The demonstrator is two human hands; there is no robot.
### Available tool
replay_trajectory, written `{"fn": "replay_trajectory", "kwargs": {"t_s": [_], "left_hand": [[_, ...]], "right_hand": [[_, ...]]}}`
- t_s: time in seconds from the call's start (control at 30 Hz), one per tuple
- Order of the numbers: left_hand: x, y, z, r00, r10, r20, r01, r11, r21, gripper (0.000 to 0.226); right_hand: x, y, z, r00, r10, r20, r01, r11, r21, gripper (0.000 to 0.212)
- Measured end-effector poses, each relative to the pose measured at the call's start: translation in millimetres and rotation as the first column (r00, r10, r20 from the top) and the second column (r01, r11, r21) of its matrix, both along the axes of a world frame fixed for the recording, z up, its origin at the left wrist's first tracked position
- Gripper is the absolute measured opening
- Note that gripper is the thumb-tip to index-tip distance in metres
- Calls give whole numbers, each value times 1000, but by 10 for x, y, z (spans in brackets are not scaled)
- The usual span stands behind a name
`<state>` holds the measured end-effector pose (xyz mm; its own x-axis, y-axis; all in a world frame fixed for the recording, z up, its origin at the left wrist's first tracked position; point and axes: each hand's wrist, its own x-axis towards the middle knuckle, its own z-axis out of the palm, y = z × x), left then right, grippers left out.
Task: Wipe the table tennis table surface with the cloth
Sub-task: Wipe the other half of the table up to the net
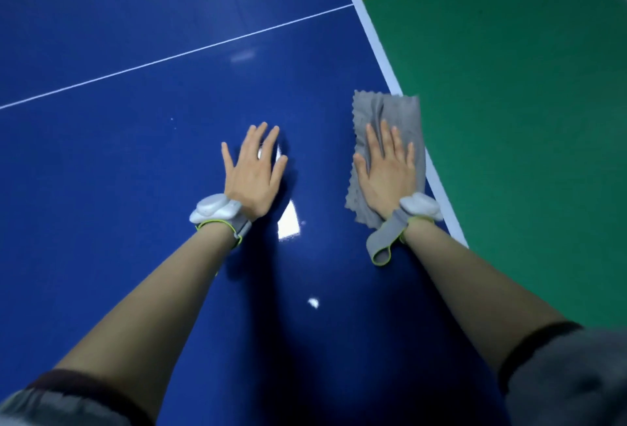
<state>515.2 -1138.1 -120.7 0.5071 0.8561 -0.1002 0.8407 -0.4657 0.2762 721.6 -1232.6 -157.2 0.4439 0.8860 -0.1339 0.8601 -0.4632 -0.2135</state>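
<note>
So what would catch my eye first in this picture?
Two bare hands laid flat on the deep blue table. The right hand presses a grey cloth near the table's white edge, beside the green floor. The left hand rests open on the bare surface.

Glossy table, soft matt cloth

The blue table (135,171) is smooth and glossy, mirroring lights at centre frame; the grey cloth (400,113), right of centre, looks soft, matt, pinked-edged; wrist straps (381,242) are woven fabric with smooth white plastic pods; green floor (526,86), upper right, semi-matt.
</note>
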Motion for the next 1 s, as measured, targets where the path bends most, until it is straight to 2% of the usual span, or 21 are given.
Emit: {"fn": "replay_trajectory", "kwargs": {"t_s": [0.23,0.33,0.43,0.57,0.67,0.87,1.0], "left_hand": [[-328,883,-150,989,141,47,-145,985,94,50],[-769,1140,-256,955,290,59,-295,949,111,50],[-1228,1169,-240,917,393,74,-399,911,103,51],[-1844,806,-196,904,427,-16,-423,899,111,50],[-2156,445,-161,896,435,-93,-427,900,88,50],[-2064,33,4,894,443,-67,-439,896,60,51],[-1721,-116,153,921,389,-35,-386,920,70,50]], "right_hand": [[20,1050,-48,995,-92,45,92,996,11,59],[-455,1504,-78,999,-18,33,17,1000,14,59],[-1134,1744,-70,988,153,5,-153,988,11,60],[-2164,1535,-99,899,436,-39,-436,900,16,60],[-2513,1154,-81,817,574,-56,-574,819,22,57],[-2210,368,-72,749,659,-73,-659,752,23,56],[-1680,-94,-74,800,599,-42,-600,800,-23,56]]}}
